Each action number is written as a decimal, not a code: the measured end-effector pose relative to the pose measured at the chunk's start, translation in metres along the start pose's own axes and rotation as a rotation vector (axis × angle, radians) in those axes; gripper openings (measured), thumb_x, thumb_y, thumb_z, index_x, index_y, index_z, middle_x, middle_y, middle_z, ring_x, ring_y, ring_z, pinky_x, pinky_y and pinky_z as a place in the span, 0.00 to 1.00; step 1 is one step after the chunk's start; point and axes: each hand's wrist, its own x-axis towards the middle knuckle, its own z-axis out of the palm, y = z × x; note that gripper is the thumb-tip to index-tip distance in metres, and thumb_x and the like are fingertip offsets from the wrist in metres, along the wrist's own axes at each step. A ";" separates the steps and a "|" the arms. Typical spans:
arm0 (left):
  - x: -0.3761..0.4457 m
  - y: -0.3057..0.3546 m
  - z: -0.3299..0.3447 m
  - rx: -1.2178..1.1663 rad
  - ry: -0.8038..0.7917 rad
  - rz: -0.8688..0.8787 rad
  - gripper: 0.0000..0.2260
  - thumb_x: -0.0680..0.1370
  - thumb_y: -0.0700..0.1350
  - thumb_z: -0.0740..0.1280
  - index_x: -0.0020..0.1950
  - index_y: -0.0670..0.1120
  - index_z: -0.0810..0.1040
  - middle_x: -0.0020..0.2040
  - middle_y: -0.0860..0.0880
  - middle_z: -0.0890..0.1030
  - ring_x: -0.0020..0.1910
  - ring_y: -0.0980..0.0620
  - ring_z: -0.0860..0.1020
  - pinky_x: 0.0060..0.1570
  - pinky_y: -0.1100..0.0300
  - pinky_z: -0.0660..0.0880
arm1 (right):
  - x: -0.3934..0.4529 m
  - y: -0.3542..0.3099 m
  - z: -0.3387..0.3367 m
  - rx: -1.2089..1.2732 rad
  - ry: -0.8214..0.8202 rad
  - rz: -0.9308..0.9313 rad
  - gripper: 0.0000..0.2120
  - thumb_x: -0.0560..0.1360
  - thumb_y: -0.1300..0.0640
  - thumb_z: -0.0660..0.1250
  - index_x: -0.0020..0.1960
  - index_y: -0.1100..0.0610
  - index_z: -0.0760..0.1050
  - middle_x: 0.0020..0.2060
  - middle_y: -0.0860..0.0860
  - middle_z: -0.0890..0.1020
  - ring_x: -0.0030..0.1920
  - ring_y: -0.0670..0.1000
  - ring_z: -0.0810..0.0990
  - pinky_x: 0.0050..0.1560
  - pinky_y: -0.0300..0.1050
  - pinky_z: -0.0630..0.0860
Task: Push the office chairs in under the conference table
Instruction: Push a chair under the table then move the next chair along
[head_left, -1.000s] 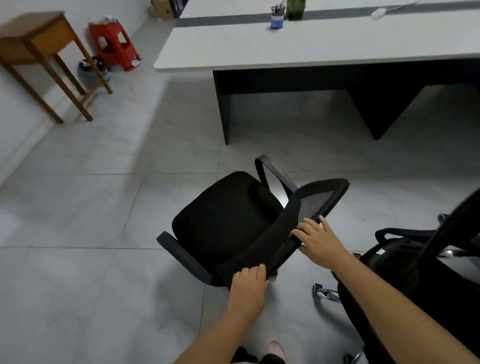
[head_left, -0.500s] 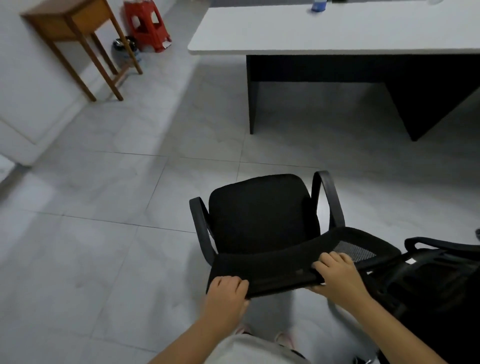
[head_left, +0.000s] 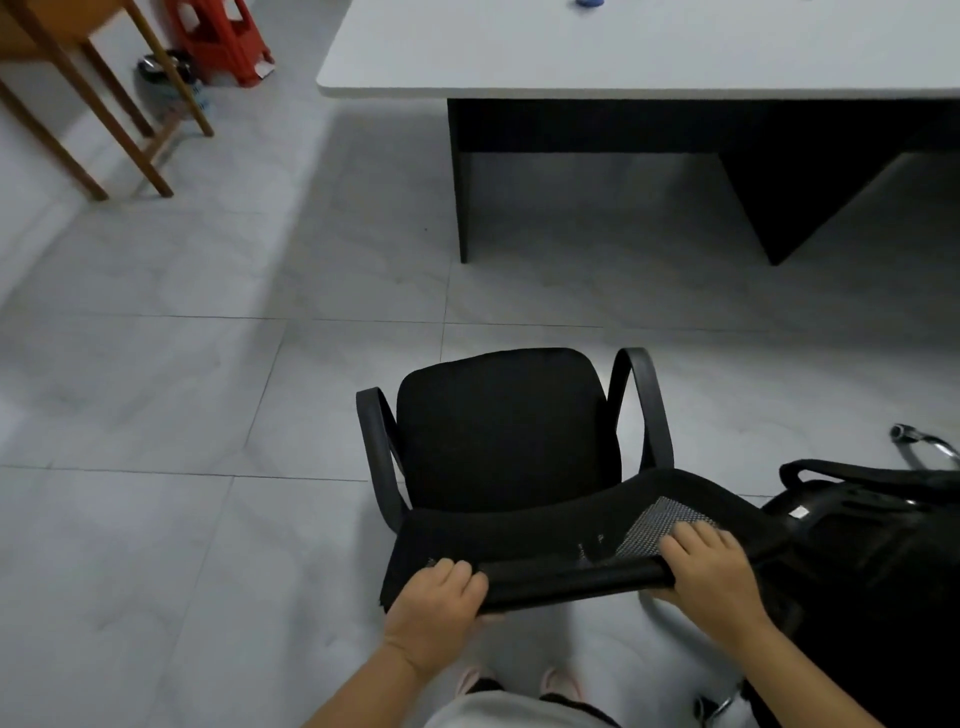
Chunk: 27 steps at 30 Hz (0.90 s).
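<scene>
While both hands (head_left: 571, 587) grip its backrest, open floor (head_left: 571, 291) separates chair (head_left: 506, 431) from table (head_left: 623, 52).

hands: left (head_left: 436, 603), right (head_left: 711, 571) gripping chair backrest (head_left: 566, 540) | facing conference table (head_left: 623, 47)

Black office chair (head_left: 506, 436); white-topped conference table (head_left: 649, 47); red stool (head_left: 223, 36); grey tiled floor (head_left: 156, 389).

Office meeting room: conference table (head_left: 623, 57), mesh office chairs (head_left: 506, 436), tiled floor (head_left: 156, 415).
</scene>
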 end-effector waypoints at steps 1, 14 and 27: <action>0.003 -0.006 0.003 0.010 0.017 0.012 0.16 0.69 0.59 0.67 0.31 0.48 0.82 0.26 0.53 0.79 0.24 0.57 0.76 0.25 0.70 0.71 | 0.003 -0.001 0.002 0.004 0.015 0.009 0.24 0.42 0.46 0.83 0.26 0.59 0.74 0.23 0.53 0.76 0.24 0.55 0.76 0.29 0.44 0.71; 0.137 -0.111 0.017 0.040 0.107 0.030 0.19 0.49 0.59 0.80 0.28 0.48 0.81 0.26 0.53 0.78 0.27 0.56 0.74 0.26 0.68 0.67 | 0.117 0.009 0.027 0.092 0.017 0.190 0.24 0.39 0.46 0.82 0.25 0.56 0.75 0.23 0.51 0.77 0.23 0.51 0.76 0.21 0.35 0.69; 0.339 -0.176 0.029 0.005 0.029 -0.110 0.22 0.44 0.60 0.80 0.28 0.51 0.77 0.25 0.57 0.76 0.23 0.56 0.74 0.37 0.62 0.61 | 0.281 0.107 0.067 0.051 0.082 0.207 0.07 0.53 0.62 0.75 0.26 0.56 0.78 0.23 0.53 0.77 0.22 0.52 0.76 0.20 0.41 0.72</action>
